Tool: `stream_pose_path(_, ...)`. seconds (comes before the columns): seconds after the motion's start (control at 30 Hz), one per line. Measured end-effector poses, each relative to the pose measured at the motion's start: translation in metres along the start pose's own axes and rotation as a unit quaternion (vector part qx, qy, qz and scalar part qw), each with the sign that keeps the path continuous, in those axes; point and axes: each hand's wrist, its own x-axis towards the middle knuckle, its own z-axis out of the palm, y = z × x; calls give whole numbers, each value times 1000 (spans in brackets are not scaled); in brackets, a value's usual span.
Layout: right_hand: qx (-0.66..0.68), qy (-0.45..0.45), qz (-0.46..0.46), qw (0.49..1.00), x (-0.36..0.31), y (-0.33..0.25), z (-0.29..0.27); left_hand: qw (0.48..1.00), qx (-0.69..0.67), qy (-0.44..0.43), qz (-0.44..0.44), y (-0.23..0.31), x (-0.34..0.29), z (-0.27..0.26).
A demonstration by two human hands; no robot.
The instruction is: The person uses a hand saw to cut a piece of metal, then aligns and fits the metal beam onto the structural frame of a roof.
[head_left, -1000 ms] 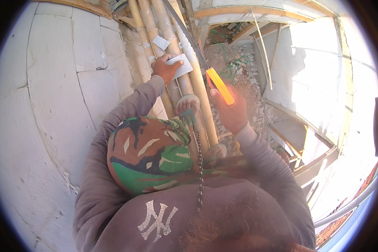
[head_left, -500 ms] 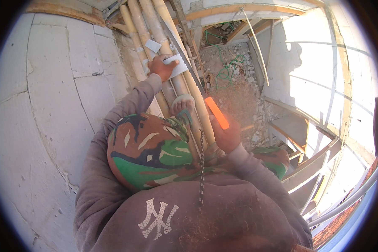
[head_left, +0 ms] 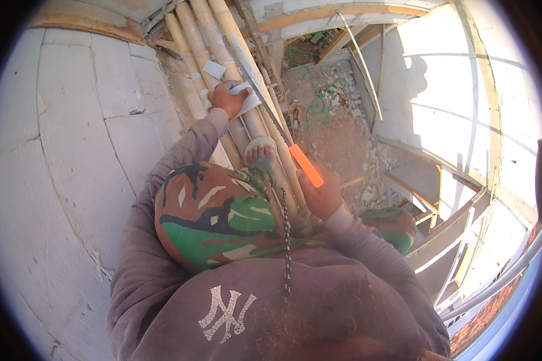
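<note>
My right hand [head_left: 322, 195] is wrapped round the orange handle [head_left: 306, 165] of a handsaw. Its long dark blade [head_left: 264, 99] slants up and away to the left, along the right edge of a small white block [head_left: 249, 103]. Gripped in my left hand [head_left: 227, 101], that block is held down on a row of bamboo poles [head_left: 223, 51]. The blade's edge looks to be at or against the block; whether it has cut in I cannot tell. Another small white piece [head_left: 214, 69] lies on the poles just beyond my left hand.
My bare foot [head_left: 262, 150] rests on the bamboo. At the left stands a pale block wall [head_left: 72, 120]. Right of the poles, far below, lies a rubble-strewn floor [head_left: 349, 138] with a tangled green hose [head_left: 322, 105]. A thin pole [head_left: 361, 66] leans near the sunlit wall [head_left: 442, 90].
The whole view has shifted slightly, poles and hands together. Both hands keep their grip, and the saw has hardly moved against the block.
</note>
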Motion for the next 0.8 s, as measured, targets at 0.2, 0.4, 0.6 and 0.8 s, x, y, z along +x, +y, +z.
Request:
stream_pose_path(0.2, -18, -8, -4, 1000, 5, 1, -1, 1000, 14, 5, 12, -2, 1, 1)
stream_pose_path(0.4, -39, -17, 15, 999, 11, -11, -1, 1000, 21, -6, 22, -2, 2, -1)
stream_pose_path(0.6, -16, -31, 38, 999, 2, -21, -16, 999, 39, -15, 1, 3, -4, -4)
stream_pose_path(0.8, -39, -28, -5, 999, 38, -25, 1, 997, 62, -15, 40, 11, -12, -4)
